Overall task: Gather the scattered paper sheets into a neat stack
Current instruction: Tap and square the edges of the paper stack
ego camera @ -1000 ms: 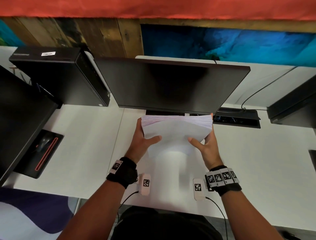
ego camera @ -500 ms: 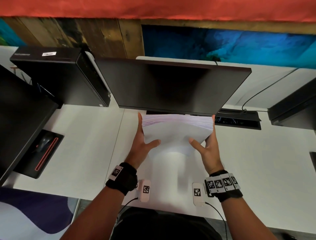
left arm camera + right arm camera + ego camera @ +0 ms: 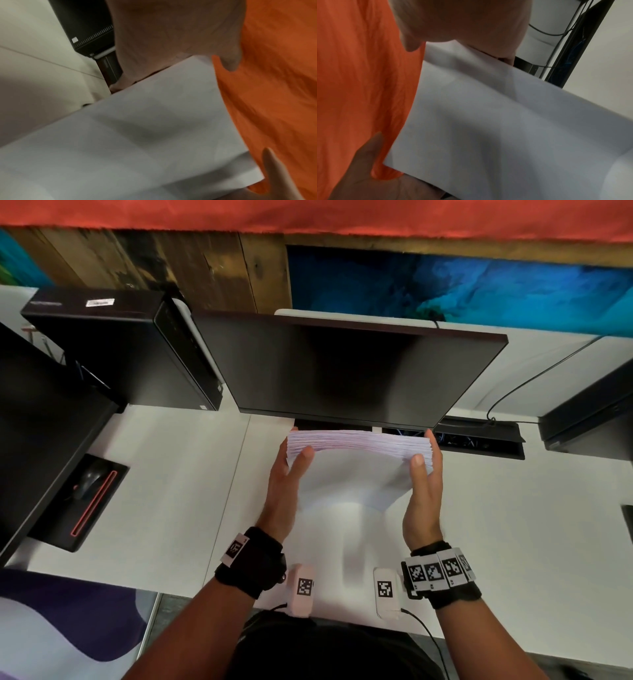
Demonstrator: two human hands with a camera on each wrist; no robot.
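A thick stack of white paper sheets [image 3: 356,470] stands on edge on the white desk [image 3: 171,491], just in front of the monitor. My left hand [image 3: 287,474] holds its left side, thumb on the near face and fingers behind. My right hand [image 3: 423,484] holds the right side the same way. The stack's top edge looks even and its lower part is blurred. The left wrist view shows the paper [image 3: 137,135] between palm and thumb [image 3: 278,175]. In the right wrist view the paper [image 3: 505,121] lies below the right hand [image 3: 462,20].
A dark monitor [image 3: 359,368] stands right behind the stack. A black computer case [image 3: 130,347] is at the back left, and a second screen [image 3: 34,422] has a mouse [image 3: 90,477] on its base. A cable tray [image 3: 479,436] lies at the right.
Both hands have slid up the stack's sides and the thumbs now point up near the top edge. The sheets look more even along the top.
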